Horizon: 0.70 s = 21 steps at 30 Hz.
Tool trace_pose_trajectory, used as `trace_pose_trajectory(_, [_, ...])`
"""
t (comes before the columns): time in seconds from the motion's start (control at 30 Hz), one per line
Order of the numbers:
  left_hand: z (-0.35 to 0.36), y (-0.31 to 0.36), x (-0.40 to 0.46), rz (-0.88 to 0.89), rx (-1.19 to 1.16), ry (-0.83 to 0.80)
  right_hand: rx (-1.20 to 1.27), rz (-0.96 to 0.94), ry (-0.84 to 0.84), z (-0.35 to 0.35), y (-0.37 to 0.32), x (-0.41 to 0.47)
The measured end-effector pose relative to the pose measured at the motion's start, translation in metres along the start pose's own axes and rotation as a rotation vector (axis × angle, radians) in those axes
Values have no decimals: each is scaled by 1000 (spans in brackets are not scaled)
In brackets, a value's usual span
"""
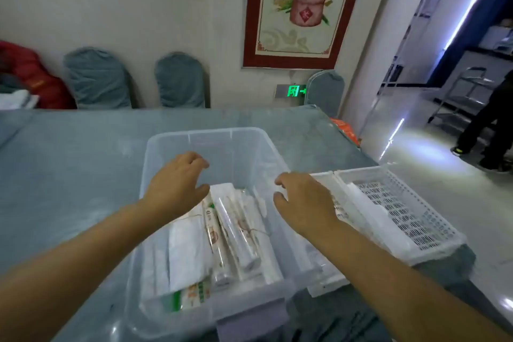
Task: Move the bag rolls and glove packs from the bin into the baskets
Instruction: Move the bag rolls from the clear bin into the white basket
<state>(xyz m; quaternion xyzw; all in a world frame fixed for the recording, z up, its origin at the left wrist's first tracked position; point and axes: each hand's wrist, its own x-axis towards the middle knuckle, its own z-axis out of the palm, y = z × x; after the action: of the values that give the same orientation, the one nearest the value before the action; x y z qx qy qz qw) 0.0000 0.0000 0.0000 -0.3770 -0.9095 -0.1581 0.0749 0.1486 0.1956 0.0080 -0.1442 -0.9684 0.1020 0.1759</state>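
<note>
Both of your hands are out over the clear plastic bin (211, 147), which sits on the grey-blue tablecloth (69, 153) right in front of you. Your left hand (177, 186) hovers above the bin's left half, palm down, fingers loosely curled and spread, nothing in it. Your right hand (302, 203) is over the bin's right rim, also palm down, fingers bent and apart, and it too holds nothing. Neither hand is touching the contents as far as the view shows.

Down in the bin, the goods lie packed in the near half. A clear-wrapped bag roll (238, 230) lies lengthwise in the middle, with another printed roll (215, 241) just beside it on the left and a white roll (263, 247) pressed against it on the right. On the left side lies a flat white glove pack (188, 247), and at the near corner a pack with a green band (186, 297) rests against the front wall. The far half of the bin is bare.

To your right, two white slotted baskets stand side by side, touching the bin. The farther-right basket (416, 230) shows its perforated floor, with a white pack (369, 205) lying along its left wall. The nearer basket (324, 175) is mostly hidden behind your right forearm, so its contents are hard to make out.
</note>
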Motion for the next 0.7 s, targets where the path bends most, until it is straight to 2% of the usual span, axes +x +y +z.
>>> trace_pose_trajectory(0.1, [7,-19,10,-9,19,5,1,-53,-108,33,-11,26])
trace_pose_trajectory(0.3, [26,-40,12,-71,-6,-89,-87,-38,-535,102,-26,62])
trace_pose_trajectory(0.4, [32,-47,12,-49,-31,-78,-105,16,-687,130,-28,68])
trace_pose_trajectory(0.5, [35,-51,13,-33,-47,-72,-47,85,-773,150,-27,69])
trace_pose_trajectory(0.7, [41,-52,17,27,-31,-167,105,222,-827,169,-18,69])
